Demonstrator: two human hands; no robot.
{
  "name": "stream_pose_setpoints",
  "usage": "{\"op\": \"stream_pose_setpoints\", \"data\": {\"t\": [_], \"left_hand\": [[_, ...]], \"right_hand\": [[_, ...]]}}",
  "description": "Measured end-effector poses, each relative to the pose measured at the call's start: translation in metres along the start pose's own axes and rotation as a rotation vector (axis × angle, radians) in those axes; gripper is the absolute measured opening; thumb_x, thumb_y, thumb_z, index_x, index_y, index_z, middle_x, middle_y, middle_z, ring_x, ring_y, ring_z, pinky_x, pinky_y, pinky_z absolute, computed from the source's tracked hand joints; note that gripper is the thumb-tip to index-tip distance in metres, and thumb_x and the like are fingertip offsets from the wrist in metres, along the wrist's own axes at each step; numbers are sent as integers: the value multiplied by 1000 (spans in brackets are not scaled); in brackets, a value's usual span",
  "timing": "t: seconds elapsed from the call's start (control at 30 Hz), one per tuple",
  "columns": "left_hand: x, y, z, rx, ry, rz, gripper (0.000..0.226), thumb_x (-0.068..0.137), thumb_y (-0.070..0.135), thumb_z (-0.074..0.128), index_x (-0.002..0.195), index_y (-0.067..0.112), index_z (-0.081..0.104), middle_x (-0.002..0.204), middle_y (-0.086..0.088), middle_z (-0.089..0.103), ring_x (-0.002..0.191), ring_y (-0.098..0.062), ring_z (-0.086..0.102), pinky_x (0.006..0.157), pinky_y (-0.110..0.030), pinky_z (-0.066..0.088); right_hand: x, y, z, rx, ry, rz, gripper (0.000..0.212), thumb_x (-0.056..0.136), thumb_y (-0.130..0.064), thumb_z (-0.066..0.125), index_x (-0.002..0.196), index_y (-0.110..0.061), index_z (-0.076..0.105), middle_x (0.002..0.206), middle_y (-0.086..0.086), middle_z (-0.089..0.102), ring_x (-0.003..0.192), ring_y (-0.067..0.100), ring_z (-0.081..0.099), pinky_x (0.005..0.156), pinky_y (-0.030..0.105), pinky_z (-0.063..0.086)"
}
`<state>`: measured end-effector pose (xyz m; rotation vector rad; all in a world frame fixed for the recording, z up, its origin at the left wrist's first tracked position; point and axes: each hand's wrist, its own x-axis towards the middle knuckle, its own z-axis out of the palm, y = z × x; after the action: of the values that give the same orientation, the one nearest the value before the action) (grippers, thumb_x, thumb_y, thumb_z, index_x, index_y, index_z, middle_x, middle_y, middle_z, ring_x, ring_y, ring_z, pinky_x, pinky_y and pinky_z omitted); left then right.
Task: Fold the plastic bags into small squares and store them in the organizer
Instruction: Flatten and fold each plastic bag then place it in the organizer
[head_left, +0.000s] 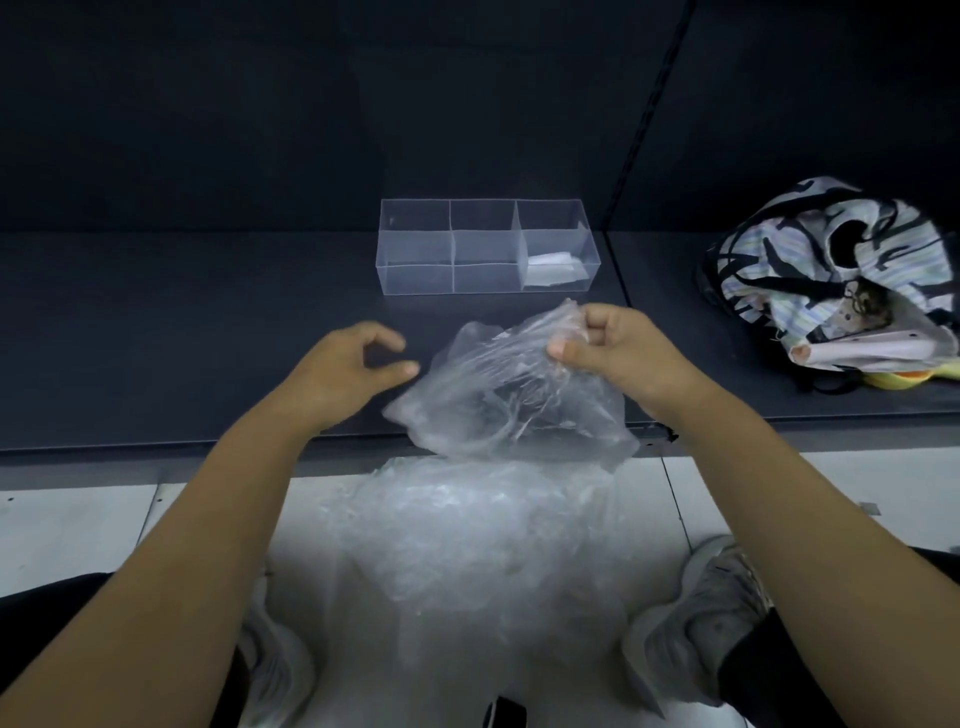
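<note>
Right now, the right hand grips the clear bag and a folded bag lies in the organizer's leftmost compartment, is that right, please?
Not quite: the head view shows the folded bag in the organizer's rightmost compartment, not the leftmost. The right hand does grip the clear bag.

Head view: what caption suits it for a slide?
Right hand grips a crumpled clear plastic bag, left hand open beside it; the clear divided organizer on the dark shelf holds one folded bag.

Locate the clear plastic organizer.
Head view: the clear plastic divided organizer stands on the dark shelf, centre, just beyond the crumpled transparent bag pinched by the right hand.
</note>
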<state>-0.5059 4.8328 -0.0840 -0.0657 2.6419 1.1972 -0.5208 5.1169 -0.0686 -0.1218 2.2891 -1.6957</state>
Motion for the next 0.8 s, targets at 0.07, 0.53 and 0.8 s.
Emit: {"op": "stream_pose_setpoints", "data": {"t": [0.07,0.53,0.8], "left_hand": [[2,34,3,-113,-53,111,52,77,54,68,122,31,59,120,22,57,111,6,51,90,-16,36],[32,36,10,-795,62,-281,20,85,25,70,99,12,70,98,-8,74,85,-20,70,81,-37,58],[57,-18,27,-940,226,-460,25,88,13,67,113,10,64,107,-10,69,95,-21,67,87,-37,54]], "right_hand": [[-1,-16,8,4,-45,-58,27,85,-9,69,104,8,60,97,24,69,82,23,66,81,31,55],[6,17,-51,11,-60,175,6,82,-19,72,87,-17,69,86,0,73,79,11,67,73,22,52],[18,76,-65,580,296,450,32,91,-44,57,101,-14,62,79,2,65,84,20,65,70,33,55]]}}
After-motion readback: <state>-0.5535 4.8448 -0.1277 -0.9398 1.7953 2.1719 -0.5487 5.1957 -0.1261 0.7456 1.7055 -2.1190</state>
